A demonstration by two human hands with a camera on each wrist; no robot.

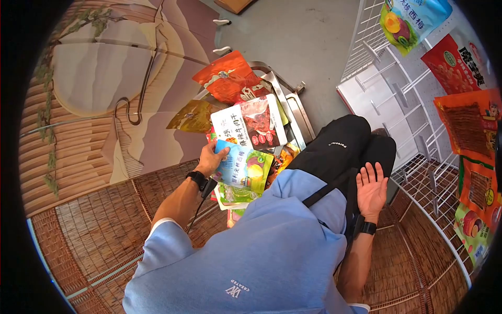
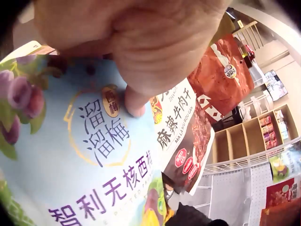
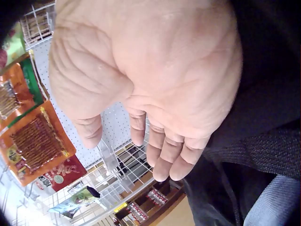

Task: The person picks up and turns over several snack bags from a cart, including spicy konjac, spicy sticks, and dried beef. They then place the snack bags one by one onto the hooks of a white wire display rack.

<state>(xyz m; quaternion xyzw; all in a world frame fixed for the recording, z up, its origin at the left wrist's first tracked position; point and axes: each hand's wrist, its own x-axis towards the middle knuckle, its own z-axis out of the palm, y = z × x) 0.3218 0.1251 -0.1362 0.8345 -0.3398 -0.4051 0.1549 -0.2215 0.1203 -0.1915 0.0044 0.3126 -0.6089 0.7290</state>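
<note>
The left hand pinches the edge of a light-blue and green snack pouch, its thumb lying on the printed front. In the left wrist view the thumb presses on the blue pouch beside its logo. Just beyond it a white and dark-red pouch lies on the pile, with a red-orange pouch and a gold pouch behind. The right hand is held palm up beside the black-clad knee, fingers spread and empty; the right wrist view shows that palm too.
A metal cart carries the pile. On the right stands a white wire rack with hanging pouches, among them a blue one, a red one and an orange one. A patterned panel stands on the left.
</note>
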